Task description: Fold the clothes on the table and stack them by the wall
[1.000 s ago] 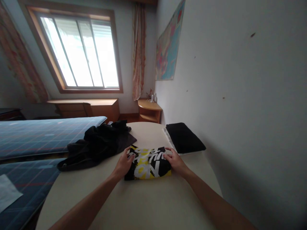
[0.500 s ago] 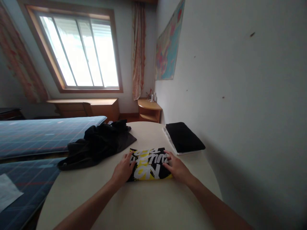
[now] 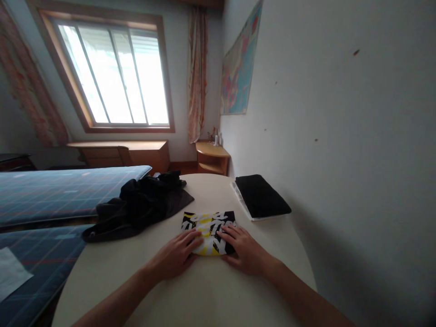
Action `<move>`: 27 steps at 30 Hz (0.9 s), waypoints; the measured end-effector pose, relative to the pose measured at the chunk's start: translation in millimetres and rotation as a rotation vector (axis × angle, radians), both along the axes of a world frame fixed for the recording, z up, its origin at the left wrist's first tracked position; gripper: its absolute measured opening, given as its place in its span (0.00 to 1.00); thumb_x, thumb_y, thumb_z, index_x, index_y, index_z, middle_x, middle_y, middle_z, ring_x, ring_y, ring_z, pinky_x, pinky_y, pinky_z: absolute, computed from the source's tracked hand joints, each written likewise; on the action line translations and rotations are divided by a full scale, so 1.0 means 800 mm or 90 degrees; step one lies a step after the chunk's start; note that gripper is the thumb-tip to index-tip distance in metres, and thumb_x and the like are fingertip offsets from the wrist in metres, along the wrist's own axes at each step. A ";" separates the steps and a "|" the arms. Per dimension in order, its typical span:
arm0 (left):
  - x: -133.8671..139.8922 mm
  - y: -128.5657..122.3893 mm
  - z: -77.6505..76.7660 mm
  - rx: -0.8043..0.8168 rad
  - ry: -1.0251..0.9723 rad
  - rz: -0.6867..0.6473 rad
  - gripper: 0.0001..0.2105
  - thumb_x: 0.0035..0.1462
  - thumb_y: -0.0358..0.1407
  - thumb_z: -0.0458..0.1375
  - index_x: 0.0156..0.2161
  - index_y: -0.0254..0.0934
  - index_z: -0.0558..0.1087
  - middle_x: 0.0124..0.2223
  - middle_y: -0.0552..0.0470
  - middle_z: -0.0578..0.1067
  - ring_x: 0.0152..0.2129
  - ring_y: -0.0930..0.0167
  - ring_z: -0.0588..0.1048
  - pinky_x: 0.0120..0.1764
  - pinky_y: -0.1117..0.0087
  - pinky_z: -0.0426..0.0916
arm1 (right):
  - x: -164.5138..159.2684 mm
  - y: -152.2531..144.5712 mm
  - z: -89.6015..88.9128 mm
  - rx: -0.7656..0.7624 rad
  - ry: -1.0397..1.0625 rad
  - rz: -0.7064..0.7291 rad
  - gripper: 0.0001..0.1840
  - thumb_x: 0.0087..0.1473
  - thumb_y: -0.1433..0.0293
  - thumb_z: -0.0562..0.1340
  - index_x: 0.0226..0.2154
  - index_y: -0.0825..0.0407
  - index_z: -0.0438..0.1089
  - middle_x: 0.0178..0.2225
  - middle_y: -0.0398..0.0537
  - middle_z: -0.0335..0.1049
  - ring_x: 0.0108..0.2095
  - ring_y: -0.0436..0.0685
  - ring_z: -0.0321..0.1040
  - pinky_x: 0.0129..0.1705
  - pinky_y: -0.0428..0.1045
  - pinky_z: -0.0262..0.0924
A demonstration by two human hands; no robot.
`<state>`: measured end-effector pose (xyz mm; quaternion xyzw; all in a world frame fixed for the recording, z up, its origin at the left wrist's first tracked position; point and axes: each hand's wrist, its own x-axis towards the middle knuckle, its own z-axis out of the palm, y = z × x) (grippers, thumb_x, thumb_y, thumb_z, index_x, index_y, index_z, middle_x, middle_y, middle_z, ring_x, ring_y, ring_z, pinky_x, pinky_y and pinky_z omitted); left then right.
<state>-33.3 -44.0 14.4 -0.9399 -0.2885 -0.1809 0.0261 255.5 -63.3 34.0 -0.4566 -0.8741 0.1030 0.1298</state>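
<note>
A folded black T-shirt (image 3: 208,231) with white and yellow lettering lies flat on the cream round table (image 3: 204,295). My left hand (image 3: 179,252) rests on its near left corner, fingers stretched out over the print, thumb by the near edge. On the near right part lies my right hand (image 3: 243,247), its fingers spread flat on the cloth and its thumb along the near edge. Both hands are open and touch the T-shirt. The fingers and backs of the hands hide its near corners.
Crumpled black clothing (image 3: 146,202) hangs over the table's left edge. At the back right, a folded black cloth (image 3: 260,195) sits on something white and flat. Blue plaid mattresses (image 3: 68,193) stand to the left, and a white wall (image 3: 357,181) rises on the right.
Both hands have moved from the T-shirt's left and right sides inward and toward me, onto its near part. The fingers now lie flatter over the print.
</note>
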 end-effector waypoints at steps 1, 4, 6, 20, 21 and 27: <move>-0.001 0.002 0.001 0.004 -0.007 -0.009 0.23 0.59 0.26 0.53 0.60 0.39 0.64 0.60 0.43 0.69 0.59 0.60 0.67 0.60 0.55 0.65 | 0.001 0.001 0.000 0.009 -0.001 0.010 0.38 0.53 0.64 0.64 0.65 0.46 0.58 0.67 0.51 0.55 0.66 0.67 0.50 0.68 0.65 0.41; -0.005 0.007 0.002 0.016 -0.036 -0.016 0.24 0.53 0.23 0.52 0.56 0.37 0.67 0.56 0.44 0.73 0.53 0.62 0.72 0.56 0.59 0.69 | 0.004 0.004 0.004 0.024 0.004 0.036 0.38 0.47 0.73 0.62 0.62 0.50 0.62 0.64 0.53 0.60 0.65 0.67 0.54 0.68 0.65 0.39; -0.011 0.010 0.002 0.029 -0.059 0.000 0.20 0.55 0.24 0.51 0.53 0.37 0.69 0.53 0.44 0.75 0.48 0.63 0.76 0.51 0.62 0.73 | 0.007 0.003 0.009 0.021 0.026 0.045 0.35 0.46 0.76 0.61 0.59 0.51 0.65 0.62 0.55 0.64 0.63 0.66 0.57 0.67 0.64 0.42; -0.009 0.018 0.093 -0.323 -0.494 0.206 0.18 0.57 0.49 0.60 0.45 0.38 0.74 0.40 0.49 0.80 0.38 0.64 0.79 0.40 0.67 0.73 | 0.021 0.013 0.051 -0.272 0.643 -0.133 0.27 0.54 0.47 0.62 0.47 0.49 0.65 0.33 0.43 0.74 0.32 0.55 0.71 0.32 0.47 0.63; -0.005 0.024 0.089 -0.369 -0.510 0.229 0.20 0.55 0.51 0.60 0.45 0.37 0.74 0.39 0.49 0.80 0.37 0.63 0.79 0.38 0.67 0.73 | 0.018 0.019 0.050 -0.303 0.659 -0.162 0.28 0.55 0.47 0.62 0.49 0.49 0.64 0.35 0.45 0.75 0.34 0.56 0.72 0.32 0.47 0.64; 0.001 0.062 0.019 -0.521 -0.521 0.381 0.28 0.48 0.54 0.64 0.46 0.33 0.74 0.37 0.45 0.80 0.33 0.62 0.79 0.35 0.64 0.74 | 0.008 0.052 0.007 -0.439 0.584 -0.325 0.24 0.57 0.62 0.62 0.53 0.50 0.61 0.47 0.54 0.74 0.43 0.59 0.75 0.37 0.50 0.69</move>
